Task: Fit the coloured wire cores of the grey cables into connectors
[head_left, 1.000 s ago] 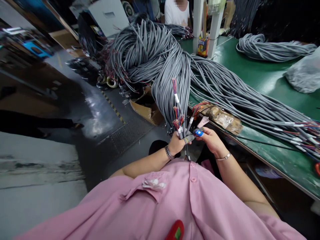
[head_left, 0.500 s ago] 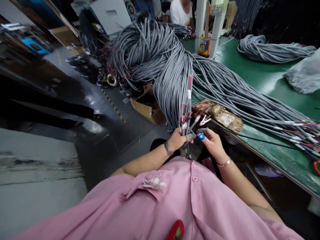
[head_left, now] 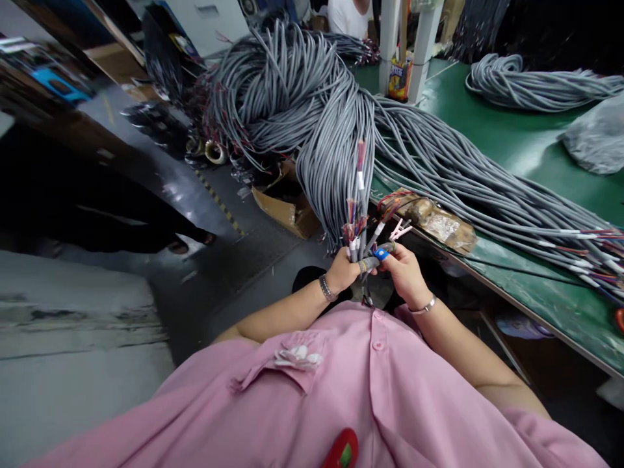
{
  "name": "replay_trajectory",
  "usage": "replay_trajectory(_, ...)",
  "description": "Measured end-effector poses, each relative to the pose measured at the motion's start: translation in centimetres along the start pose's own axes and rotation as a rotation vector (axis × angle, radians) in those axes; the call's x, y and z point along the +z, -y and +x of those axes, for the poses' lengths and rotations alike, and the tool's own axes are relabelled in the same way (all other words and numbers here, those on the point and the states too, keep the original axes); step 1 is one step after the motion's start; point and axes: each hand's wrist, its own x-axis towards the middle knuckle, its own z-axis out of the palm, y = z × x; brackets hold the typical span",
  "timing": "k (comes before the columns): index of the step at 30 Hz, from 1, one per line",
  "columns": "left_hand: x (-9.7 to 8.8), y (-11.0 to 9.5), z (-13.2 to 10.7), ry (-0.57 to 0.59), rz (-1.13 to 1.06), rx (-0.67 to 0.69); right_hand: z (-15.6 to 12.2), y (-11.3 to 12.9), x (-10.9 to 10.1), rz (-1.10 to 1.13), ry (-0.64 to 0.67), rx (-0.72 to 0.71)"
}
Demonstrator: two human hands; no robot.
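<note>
My left hand is closed around a bunch of grey cables with white bands and stripped, coloured wire ends pointing up. Its thumb and a finger wear grey wraps. My right hand, its thumb wrapped in blue, is pinched against a grey cable with a white band beside the bunch. The fingertips of both hands nearly meet there, and they partly hide the cable. A pale pink clip shows just above my right fingers.
A large heap of grey cables spreads across the green table. A taped wooden block sits at its edge. Below lies an open cardboard box. One person's legs are at the left; another person sits at the back.
My right hand has moved left, from a little apart to against the cable by my left fingers. My left hand still holds the bunch. The legs at the left have shifted right.
</note>
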Motion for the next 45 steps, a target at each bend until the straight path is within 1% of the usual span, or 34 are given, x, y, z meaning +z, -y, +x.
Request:
replay_trajectory(3, 0.3, 0.4, 0.3, -0.103, -0.097, 0.014, 0.2, -0.5, -0.1, 0.036, -0.065, 0.009)
replay_trajectory(5, 0.5, 0.4, 0.4, -0.134, -0.139, 0.010, 0.3, -0.8, -0.2, 0.060, -0.072, 0.014)
replay_trajectory(10, 0.6, 0.4, 0.6, -0.122, -0.150, -0.019, 0.5, -0.7, -0.3, 0.057, 0.031, 0.036)
replay_trajectory(12, 0.5, 0.5, 0.6, -0.114, -0.138, -0.020, 0.6, -0.5, -0.2, 0.053, 0.051, 0.040)
replay_trajectory(17, 0.6, 0.8, 0.7, -0.133, -0.085, -0.023, 0.7, -0.9, 0.1, 0.116, -0.024, 0.025)
replay_trajectory(21, 0.8, 0.9, 0.8, -0.176, -0.115, -0.010, 0.5, -1.6, 0.2, 0.185, -0.100, 0.047)
replay_trajectory(24, 0.9, 0.7, 1.0, -0.198, -0.140, -0.011, 0.5, -1.9, 0.2, 0.191, -0.132, 0.047)
replay_trajectory(29, 1.1, 0.4, 1.0, -0.229, -0.136, -0.020, 0.5, -2.0, 0.0, 0.185, -0.152, 0.044)
replay_trajectory(33, 1.3, 0.3, 1.0, -0.272, -0.106, 0.004, 0.5, -1.9, -0.1, 0.176, -0.167, 0.034)
replay_trajectory(37, 1.3, 0.3, 1.0, -0.259, -0.125, 0.031, 0.2, -1.8, -0.3, 0.134, -0.107, 0.018)
replay_trajectory(40, 1.4, 0.2, 1.0, -0.271, -0.155, 0.010, 0.1, -1.8, -0.5, 0.115, -0.076, 0.013)
replay_trajectory(45, 1.4, 0.2, 1.0, -0.289, -0.133, -0.027, 0.1, -1.6, -0.8, 0.111, -0.119, 0.023)
